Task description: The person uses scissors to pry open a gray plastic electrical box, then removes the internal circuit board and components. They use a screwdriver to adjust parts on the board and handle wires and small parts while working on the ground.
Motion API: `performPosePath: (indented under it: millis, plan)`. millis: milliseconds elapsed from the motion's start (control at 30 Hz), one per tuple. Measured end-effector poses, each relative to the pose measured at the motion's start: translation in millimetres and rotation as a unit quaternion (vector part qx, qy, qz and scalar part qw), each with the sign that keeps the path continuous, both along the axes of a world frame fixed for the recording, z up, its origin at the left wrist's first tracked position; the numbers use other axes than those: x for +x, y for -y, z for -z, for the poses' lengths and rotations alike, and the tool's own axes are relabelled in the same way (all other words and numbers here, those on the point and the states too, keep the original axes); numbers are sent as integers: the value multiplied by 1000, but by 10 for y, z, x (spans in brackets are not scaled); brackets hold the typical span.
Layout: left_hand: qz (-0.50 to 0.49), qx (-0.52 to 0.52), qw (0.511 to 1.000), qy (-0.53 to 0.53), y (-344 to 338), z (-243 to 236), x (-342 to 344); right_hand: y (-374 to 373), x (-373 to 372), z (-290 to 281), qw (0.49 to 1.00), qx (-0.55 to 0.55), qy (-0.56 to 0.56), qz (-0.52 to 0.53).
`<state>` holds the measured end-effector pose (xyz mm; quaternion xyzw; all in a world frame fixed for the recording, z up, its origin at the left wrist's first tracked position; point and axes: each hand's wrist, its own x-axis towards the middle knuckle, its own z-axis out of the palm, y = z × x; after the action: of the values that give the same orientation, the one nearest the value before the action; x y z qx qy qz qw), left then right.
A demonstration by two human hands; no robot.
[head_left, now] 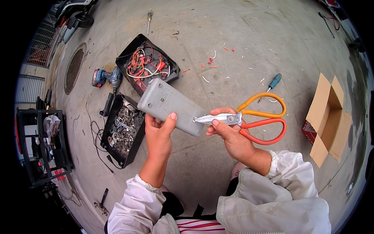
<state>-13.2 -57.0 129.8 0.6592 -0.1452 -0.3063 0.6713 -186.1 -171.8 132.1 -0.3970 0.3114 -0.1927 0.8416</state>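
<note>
The left hand [159,128] is closed on the grey case [171,103], gripping its lower edge with the thumb on the upper face. The right hand [233,140] is closed around the blades of the scissors [233,119], gripping below the loops, one orange-yellow and one red. The tip of the scissors is at a small round spot near the right end of the case; whether it touches cannot be told. The case is held slanting above the floor [218,31], in front of the body.

Beyond it on the floor stands a black tray [175,74] with tangled wires [142,64]. Nearer, to the left, a black bin [134,150] holds metal parts [122,126]. A drill [115,78] lies just beside both. A teal screwdriver [275,81] lies beyond the scissors, a yellow screwdriver [150,15] farther off. An open carton [319,97] stands to the right.
</note>
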Motion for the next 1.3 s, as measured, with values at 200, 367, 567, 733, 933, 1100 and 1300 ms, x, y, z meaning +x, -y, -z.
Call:
performPosePath:
  millis: [200,367,567,733,933,1100,1300]
  plan:
    - [-2,-4,1000,-1,-6,11,-12,12,-9,-36,1000,1,-2,3]
    - [-10,-9,1000,-10,14,-41,-36,22,-20,-53,999,-20,-22,-22]
    - [47,92,995,7,9,-40,-21,218,-103,63,851,-476,-5,-221]
    - [123,231,965,-9,-357,456,297,41,115,167,582,-691,119,-413]
    - [169,281,914,-237,-593,1002,236,-11,-52,610,568,-704,117,-409]
    - [131,209,943,-223,-815,1407,119,-93,-335,868,835,-499,-61,-226]
    - [209,358,887,204,-822,1425,95,-195,-476,802,959,-151,-157,-180]
